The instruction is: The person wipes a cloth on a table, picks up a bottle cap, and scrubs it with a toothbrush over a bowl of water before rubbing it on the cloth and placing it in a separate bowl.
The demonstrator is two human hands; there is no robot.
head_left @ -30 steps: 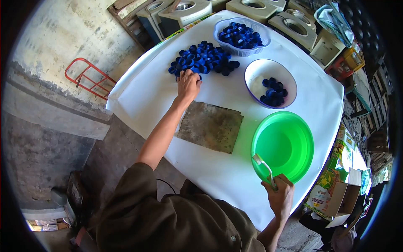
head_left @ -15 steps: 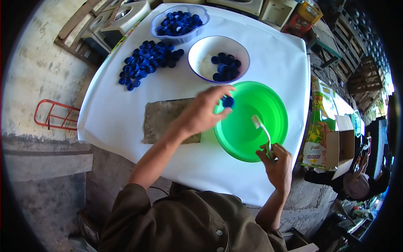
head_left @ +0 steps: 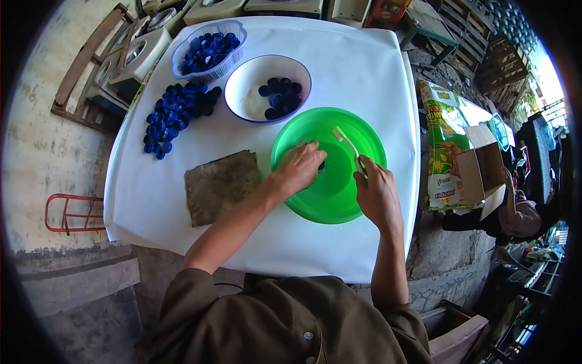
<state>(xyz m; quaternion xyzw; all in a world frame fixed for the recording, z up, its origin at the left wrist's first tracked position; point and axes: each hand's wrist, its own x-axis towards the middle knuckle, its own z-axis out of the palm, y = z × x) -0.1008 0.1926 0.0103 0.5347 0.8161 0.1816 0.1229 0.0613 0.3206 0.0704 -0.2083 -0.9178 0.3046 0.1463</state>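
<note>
My left hand is down inside the green basin, its fingers closed around a blue bottle cap, of which only a dark edge shows. In my right hand, over the basin's right side, is a white toothbrush with its bristle head up and to the left. The basin seems to hold some clear water. Behind it stands a white bowl with a blue rim and several blue caps inside.
Many loose blue caps lie in a heap at the table's left, below a pale blue basket full of caps. A worn brown board lies left of the basin. An open cardboard box and another person are off to the right.
My left hand has lowered the cap from the basin's rim into the basin. My right hand has brought the toothbrush closer to it. The view has shifted to the right.
</note>
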